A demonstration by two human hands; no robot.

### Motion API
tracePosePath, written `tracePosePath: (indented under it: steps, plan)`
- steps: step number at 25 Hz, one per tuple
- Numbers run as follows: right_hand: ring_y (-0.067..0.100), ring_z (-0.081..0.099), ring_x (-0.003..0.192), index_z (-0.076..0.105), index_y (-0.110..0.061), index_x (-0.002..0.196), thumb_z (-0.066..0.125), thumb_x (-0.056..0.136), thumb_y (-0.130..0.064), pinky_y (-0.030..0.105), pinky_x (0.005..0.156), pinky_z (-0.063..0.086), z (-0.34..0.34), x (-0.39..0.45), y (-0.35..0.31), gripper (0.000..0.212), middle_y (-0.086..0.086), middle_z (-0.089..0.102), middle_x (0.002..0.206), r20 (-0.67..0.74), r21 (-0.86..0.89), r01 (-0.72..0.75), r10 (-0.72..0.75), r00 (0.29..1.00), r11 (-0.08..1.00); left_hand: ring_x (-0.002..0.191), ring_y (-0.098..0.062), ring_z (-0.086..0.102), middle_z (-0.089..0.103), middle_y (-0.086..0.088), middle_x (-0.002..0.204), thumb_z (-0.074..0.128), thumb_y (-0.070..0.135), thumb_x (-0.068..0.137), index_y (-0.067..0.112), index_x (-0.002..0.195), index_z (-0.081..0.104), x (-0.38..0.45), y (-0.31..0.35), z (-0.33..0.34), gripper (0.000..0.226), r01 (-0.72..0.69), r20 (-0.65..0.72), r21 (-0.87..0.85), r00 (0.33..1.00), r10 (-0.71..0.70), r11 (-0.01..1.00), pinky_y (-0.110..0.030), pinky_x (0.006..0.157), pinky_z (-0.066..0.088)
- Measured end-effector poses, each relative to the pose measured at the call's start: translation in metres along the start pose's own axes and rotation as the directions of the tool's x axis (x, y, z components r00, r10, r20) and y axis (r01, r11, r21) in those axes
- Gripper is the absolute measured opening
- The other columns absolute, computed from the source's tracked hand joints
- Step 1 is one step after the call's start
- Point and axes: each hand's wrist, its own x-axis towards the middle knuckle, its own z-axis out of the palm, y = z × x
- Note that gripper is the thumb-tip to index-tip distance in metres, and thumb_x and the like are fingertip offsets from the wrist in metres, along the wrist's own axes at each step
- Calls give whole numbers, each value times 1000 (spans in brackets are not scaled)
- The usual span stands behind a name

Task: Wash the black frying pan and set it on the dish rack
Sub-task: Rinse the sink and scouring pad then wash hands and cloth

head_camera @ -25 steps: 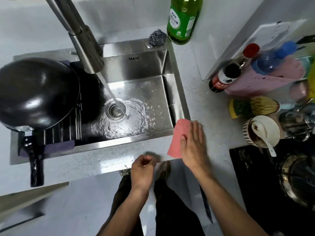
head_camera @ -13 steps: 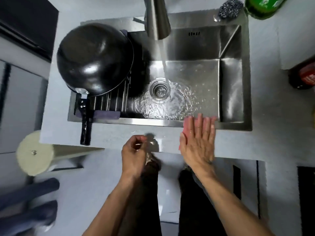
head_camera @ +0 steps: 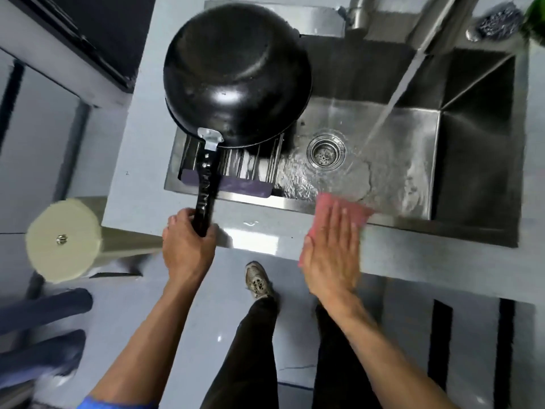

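The black frying pan (head_camera: 237, 75) lies upside down on the dish rack (head_camera: 250, 165) at the left end of the sink (head_camera: 477, 160), its handle (head_camera: 206, 190) reaching out over the counter edge. The left hand (head_camera: 187, 246) is curled round the tip of that handle. Well to the right, the right hand (head_camera: 331, 249) lies flat with straight fingers on a pink cloth (head_camera: 342, 211), which seems, through the blur, to rest on the sink's front rim. Water (head_camera: 392, 98) runs from the faucet (head_camera: 358, 16)
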Motion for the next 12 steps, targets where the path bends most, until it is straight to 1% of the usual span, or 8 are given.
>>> tracePosePath:
  steps: [2, 4, 5, 7, 8, 9, 10, 12]
  plan:
    - [29, 9, 154, 12, -3, 158, 21, 101, -39, 46, 125, 9, 19, -2, -61, 68, 16, 9, 166, 30, -38, 223, -222, 975, 974, 92, -25, 62, 68, -1, 97, 73, 35, 76, 20, 106, 64, 10, -8, -8, 35, -37, 46, -76, 998, 41, 996, -40, 81, 50]
    - [28, 12, 154, 17, -5, 158, 21, 102, -38, 46, 124, 11, 23, 7, -53, 65, 14, 13, 166, 54, -121, 308, -303, 951, 944, 83, -20, 64, 70, 6, 88, 76, 36, 70, 23, 102, 65, 17, -8, -19, 36, -21, 103, -144, 994, 36, 989, -37, 77, 51]
    - [30, 14, 154, 19, -5, 158, 21, 102, -38, 48, 123, 12, 19, 8, -34, 64, 16, 15, 166, 43, -167, 253, -249, 967, 953, 80, -18, 64, 69, 8, 84, 77, 36, 68, 24, 101, 64, 19, -8, -24, 37, -24, 121, -163, 992, 44, 986, -35, 75, 50]
    - [34, 13, 154, 19, -1, 157, 20, 103, -35, 53, 122, 15, 5, -1, -1, 64, 21, 16, 164, -45, -173, 3, -11, 999, 985, 76, -16, 64, 67, 11, 80, 77, 36, 68, 25, 99, 63, 19, -7, -34, 36, -49, 140, -200, 987, 78, 979, -33, 72, 49]
    - [36, 12, 154, 17, 0, 157, 20, 103, -34, 54, 122, 15, 2, -3, -4, 64, 23, 17, 164, -73, -158, -96, 85, 994, 983, 74, -14, 63, 66, 13, 77, 77, 36, 69, 26, 97, 62, 17, -7, -38, 34, -56, 149, -217, 985, 90, 975, -32, 71, 48]
    - [37, 10, 154, 15, 0, 158, 22, 103, -34, 55, 122, 13, 3, 0, -25, 65, 24, 15, 164, -65, -141, -142, 134, 989, 980, 72, -10, 62, 65, 14, 75, 77, 37, 70, 26, 95, 60, 16, -7, -42, 32, -61, 163, -236, 982, 101, 970, -32, 69, 48]
    - [36, 6, 154, 10, -1, 158, 25, 103, -35, 54, 124, 9, 9, 8, -60, 67, 23, 11, 165, -36, -109, -123, 119, 992, 986, 70, -6, 60, 63, 14, 73, 77, 38, 70, 28, 92, 59, 16, -5, -44, 30, -66, 171, -250, 979, 111, 966, -30, 67, 46]
    - [32, -7, 154, -3, -5, 158, 33, 102, -41, 49, 125, -1, 31, 13, -142, 76, 20, -7, 166, 30, -14, -6, 7, 1000, 1000, 66, -3, 58, 62, 14, 69, 76, 40, 69, 29, 87, 55, 17, -4, -47, 30, -85, 163, -239, 979, 126, 967, -27, 62, 42]
